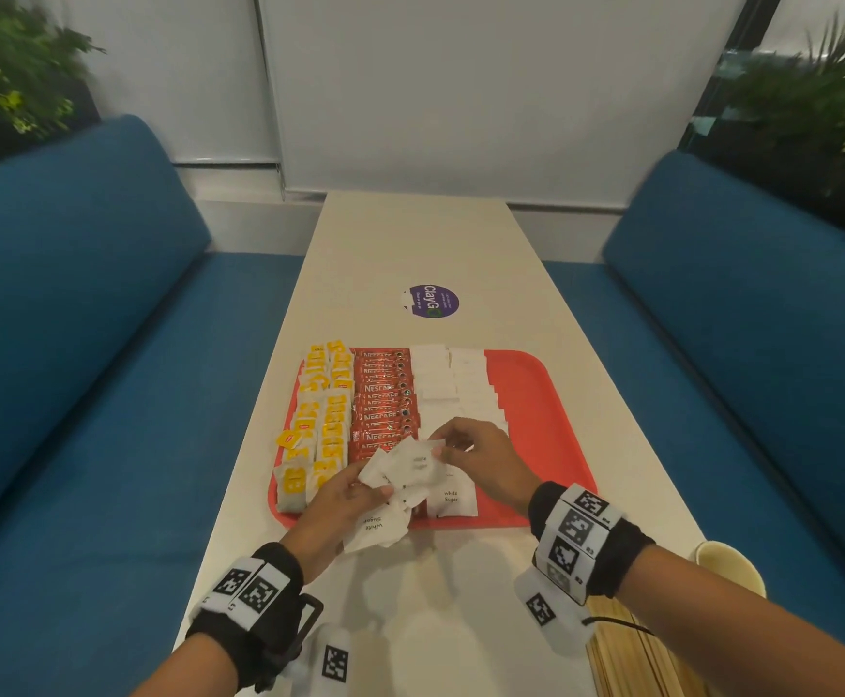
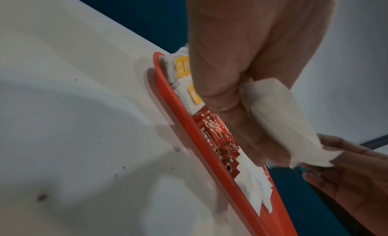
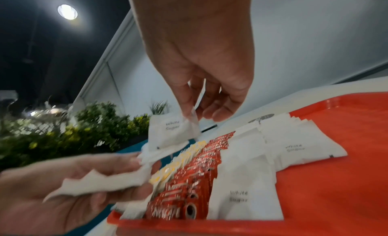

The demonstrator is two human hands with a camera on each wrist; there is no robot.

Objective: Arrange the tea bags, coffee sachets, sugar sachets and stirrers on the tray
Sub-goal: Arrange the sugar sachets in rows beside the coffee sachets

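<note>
Pinched between thumb and forefinger of the right hand (image 1: 481, 457), a single white sugar sachet (image 3: 173, 131) is lifted by its corner out of the loose bundle of sachets (image 1: 385, 500) that the left hand (image 1: 332, 508) grips with curled fingers, low in the centre of the head view over the near edge of the red tray (image 1: 546, 394). Yellow-tagged tea bags (image 1: 317, 420) fill the tray's left side, red coffee sachets (image 1: 385, 394) run beside them, and two columns of sugar sachets lie right of centre. To do this step well, I would draw one sachet free, lay it flat with its print facing up, overlapping its neighbour evenly, and keep the bundle from brushing the coffee row. Stirrers (image 1: 626, 661) wait off the tray, at the lower right.
</note>
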